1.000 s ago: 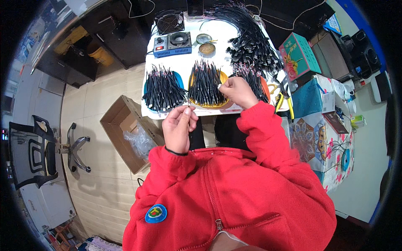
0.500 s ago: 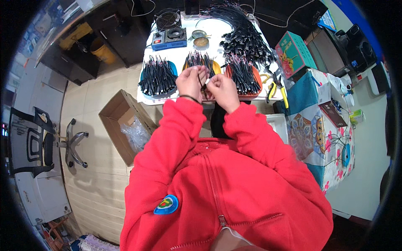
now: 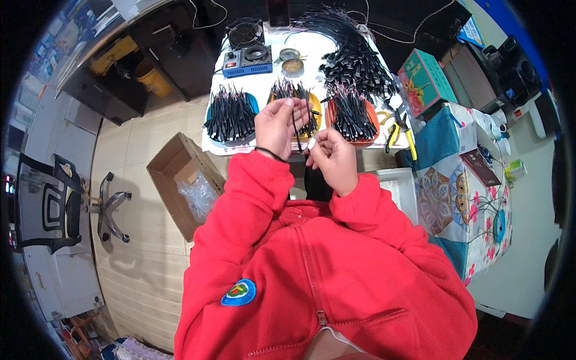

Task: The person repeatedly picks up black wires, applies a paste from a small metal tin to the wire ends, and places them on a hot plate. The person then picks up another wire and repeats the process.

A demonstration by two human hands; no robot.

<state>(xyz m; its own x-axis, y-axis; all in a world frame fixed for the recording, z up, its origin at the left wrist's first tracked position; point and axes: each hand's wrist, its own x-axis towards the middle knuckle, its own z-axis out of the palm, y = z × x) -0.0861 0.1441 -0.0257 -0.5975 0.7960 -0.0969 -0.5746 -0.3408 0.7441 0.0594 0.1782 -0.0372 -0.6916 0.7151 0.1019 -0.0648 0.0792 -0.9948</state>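
My left hand (image 3: 277, 127) is closed on a short black cable (image 3: 297, 133) that hangs down from its thumb and fingers. My right hand (image 3: 334, 161) pinches at the cable's lower end. A small white spot shows at its fingertips, too small to name. Both hands are in front of a yellow tray (image 3: 316, 103) heaped with black cables. A blue tray (image 3: 252, 102) to the left and an orange tray (image 3: 373, 123) to the right hold more such cables, their thin wire ends pointing away from me.
A blue heating unit (image 3: 246, 67) with a red switch stands behind, beside a round tin (image 3: 292, 66). A large cable pile (image 3: 354, 60) covers the back right. Yellow-handled pliers (image 3: 396, 133) lie at the right edge. An open carton (image 3: 171, 180) is on the floor.
My right hand has moved down and to the right, away from the left. The left hand's fingers have spread a little, and more of the cable shows between the hands.
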